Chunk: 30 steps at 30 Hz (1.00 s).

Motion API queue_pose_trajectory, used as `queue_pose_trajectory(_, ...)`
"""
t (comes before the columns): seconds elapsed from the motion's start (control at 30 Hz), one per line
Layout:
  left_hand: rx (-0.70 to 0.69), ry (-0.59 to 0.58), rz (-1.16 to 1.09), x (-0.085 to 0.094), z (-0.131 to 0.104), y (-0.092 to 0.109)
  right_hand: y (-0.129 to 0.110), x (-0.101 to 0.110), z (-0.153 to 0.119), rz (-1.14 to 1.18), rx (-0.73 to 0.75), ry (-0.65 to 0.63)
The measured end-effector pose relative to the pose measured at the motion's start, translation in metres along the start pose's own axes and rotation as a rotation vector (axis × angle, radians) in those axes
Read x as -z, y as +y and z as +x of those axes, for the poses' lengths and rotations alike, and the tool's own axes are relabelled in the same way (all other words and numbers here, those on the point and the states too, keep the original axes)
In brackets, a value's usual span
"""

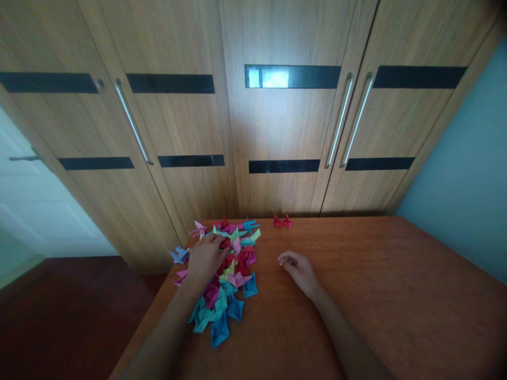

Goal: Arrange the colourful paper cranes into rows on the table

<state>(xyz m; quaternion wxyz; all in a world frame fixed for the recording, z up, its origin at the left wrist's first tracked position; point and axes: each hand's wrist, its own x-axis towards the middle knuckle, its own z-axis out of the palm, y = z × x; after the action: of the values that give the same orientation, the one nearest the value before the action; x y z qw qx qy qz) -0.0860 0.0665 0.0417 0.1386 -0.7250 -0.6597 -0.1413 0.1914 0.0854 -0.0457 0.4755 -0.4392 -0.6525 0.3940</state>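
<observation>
A heap of folded paper cranes (237, 264) in pink, red, blue, teal, yellow and lilac lies on the left part of the wooden table. My left hand (208, 256) reaches over the heap, its thumb and fingers apart among the upper pieces; no crane shows in its grasp. To the right of the heap, my right hand (298, 269) is held over the table with its fingers curled in, and nothing shows between them. Two red folded paper pieces (282, 221) stand side by side at the far edge of the table, beyond my right hand.
The reddish-brown table (376, 290) stretches out to the right. Behind it rises a wooden wardrobe (277, 126) with dark strips and metal handles. A lilac crane (179, 255) sits at the table's left edge, with a dark floor below. A white door (35, 200) is at left.
</observation>
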Motion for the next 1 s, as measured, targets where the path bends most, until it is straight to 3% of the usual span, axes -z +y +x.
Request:
queue_pose_trajectory(0.5, -0.045, 0.131, -0.07, -0.011, -0.001, 0.003, 0.006, -0.001, 0.001, -0.051, 0.034, -0.026)
queue_pose_trajectory(0.83, 0.0, 0.113, -0.076, -0.011, 0.0, 0.005, 0.003, -0.002, 0.001, -0.051, 0.02, -0.032)
queue_pose_trajectory(1.0, 0.04, 0.246, -0.206, -0.001, -0.002, 0.002, 0.003, -0.002, 0.001, -0.024, 0.005, -0.019)
